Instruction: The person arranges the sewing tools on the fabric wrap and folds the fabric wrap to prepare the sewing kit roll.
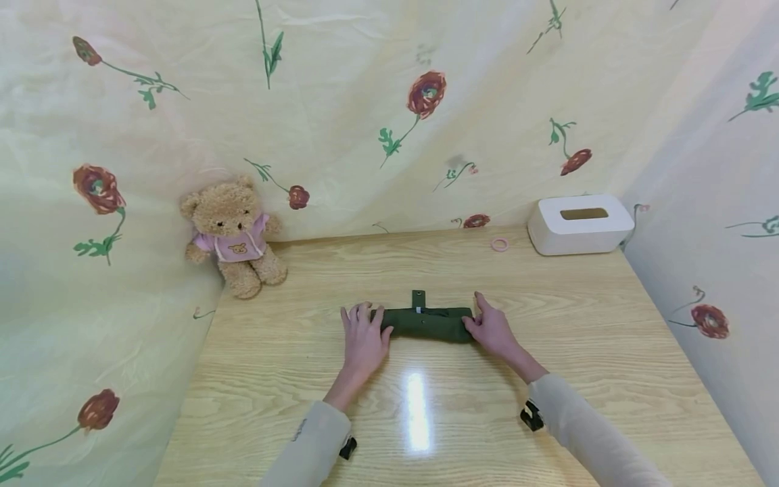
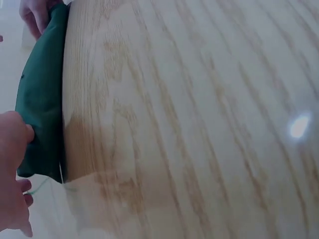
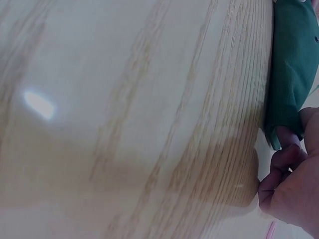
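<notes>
A dark green folded cloth bundle (image 1: pixel 429 325) lies lengthwise on the table, with a short snap strap (image 1: pixel 418 298) sticking out from its far edge. At the bundle's left end my left hand (image 1: pixel 364 341) grips it, thumb along the near side and index finger over the top. In the left wrist view that thumb rests on the green cloth (image 2: pixel 42 94). My right hand (image 1: pixel 494 331) pinches the right end, its index finger pointing away from me. The right wrist view has the thumb on the cloth (image 3: pixel 294 64) and a finger tucked at its end.
A teddy bear (image 1: pixel 234 237) in a pink hoodie sits at the back left against the flowered curtain (image 1: pixel 341 135). At the back right stands a white tissue box (image 1: pixel 575 237), with a pink ring (image 1: pixel 500 244) beside it. Light reflects off the wooden table (image 1: pixel 292 385).
</notes>
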Demonstrator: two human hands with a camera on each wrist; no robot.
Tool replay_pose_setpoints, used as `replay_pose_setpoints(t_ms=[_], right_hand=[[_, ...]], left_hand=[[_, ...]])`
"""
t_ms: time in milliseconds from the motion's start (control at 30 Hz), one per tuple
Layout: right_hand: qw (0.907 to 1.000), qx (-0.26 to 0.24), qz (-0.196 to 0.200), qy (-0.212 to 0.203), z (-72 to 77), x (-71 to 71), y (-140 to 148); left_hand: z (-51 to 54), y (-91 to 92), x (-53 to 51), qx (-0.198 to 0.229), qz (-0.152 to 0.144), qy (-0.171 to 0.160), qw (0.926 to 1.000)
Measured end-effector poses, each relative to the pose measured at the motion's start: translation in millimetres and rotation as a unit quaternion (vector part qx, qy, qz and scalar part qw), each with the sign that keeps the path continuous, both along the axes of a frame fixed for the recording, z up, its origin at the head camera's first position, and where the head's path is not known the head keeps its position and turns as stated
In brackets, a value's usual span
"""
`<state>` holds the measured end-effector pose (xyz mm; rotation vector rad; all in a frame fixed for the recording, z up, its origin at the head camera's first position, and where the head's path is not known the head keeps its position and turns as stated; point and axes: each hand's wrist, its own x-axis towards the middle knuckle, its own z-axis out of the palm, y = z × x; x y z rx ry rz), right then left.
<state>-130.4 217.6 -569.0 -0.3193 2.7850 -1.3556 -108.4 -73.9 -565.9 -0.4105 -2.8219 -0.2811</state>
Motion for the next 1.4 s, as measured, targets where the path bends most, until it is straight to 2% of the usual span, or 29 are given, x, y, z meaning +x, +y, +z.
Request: replay_pose_setpoints(t_ms=[67,133,233,300,433,600,700,800,867,967,1067,1133,1167,1233,1300,1400], right_hand=[[1.0,0.006,0.0,-0.005,0.7,-0.3,0],[0.9999,0.015,0.0,-0.006,0.9,-0.9,-1],[0.9996,0.027,0.002,0.0,1.2,-1.8,-2],[0.9994,0.033,0.002,0.008,1.1,-2.4,-3],[0.9983,0.053,-0.007,0.022,0.4,-3.2,-4],[0.9929,0.105,-0.014,0.054,-1.9,-5.3,-5],[0.9834,0.155,-0.008,0.095,-4.7,-7.9,-4],[0.9699,0.191,-0.006,0.151,-9.3,-11.3,-3],[0.9606,0.198,-0.007,0.195,-12.4,-13.0,-2],[0.9401,0.198,0.005,0.278,-15.5,-12.1,-4],[0.9151,0.2,0.055,0.346,-18.7,-6.0,-6],[0.9024,0.209,0.094,0.365,-20.6,-0.2,-8],[0.9001,0.214,0.112,0.363,-21.6,2.6,-10],[0.9012,0.229,0.132,0.343,-23.1,7.0,-12],[0.9054,0.244,0.134,0.321,-22.6,10.4,-14],[0.91,0.266,0.126,0.292,-19.7,14.6,-18]], left_hand=[[1.8,3.5,-0.1,-0.052,-0.018,-0.004,0.9985],[3.0,8.8,1.0,-0.097,-0.052,-0.017,0.9938],[0.5,15.4,3.7,-0.129,-0.101,-0.034,0.9859],[-1.4,19.1,5.9,-0.146,-0.113,-0.048,0.9816],[-5.7,23.5,9.0,-0.152,-0.117,-0.063,0.9794],[-10.8,29.1,11.7,-0.122,-0.116,-0.083,0.9822],[-14.3,30.3,14.0,-0.098,-0.117,-0.096,0.9836],[-17.6,30.7,16.4,-0.08,-0.122,-0.103,0.9838],[-19.0,31.4,17.3,-0.073,-0.124,-0.105,0.9839],[-19.2,33.0,18.3,-0.064,-0.125,-0.102,0.9848],[-18.8,35.1,18.5,-0.058,-0.121,-0.105,0.9854],[-18.5,36.6,18.8,-0.056,-0.115,-0.106,0.9861],[-18.4,37.5,18.9,-0.056,-0.111,-0.104,0.9867],[-17.4,39.6,20.7,-0.067,-0.097,-0.098,0.9881],[-15.6,42.4,25.4,-0.09,-0.083,-0.094,0.988],[-11.3,47.7,37.7,-0.123,-0.076,-0.099,0.9845]])
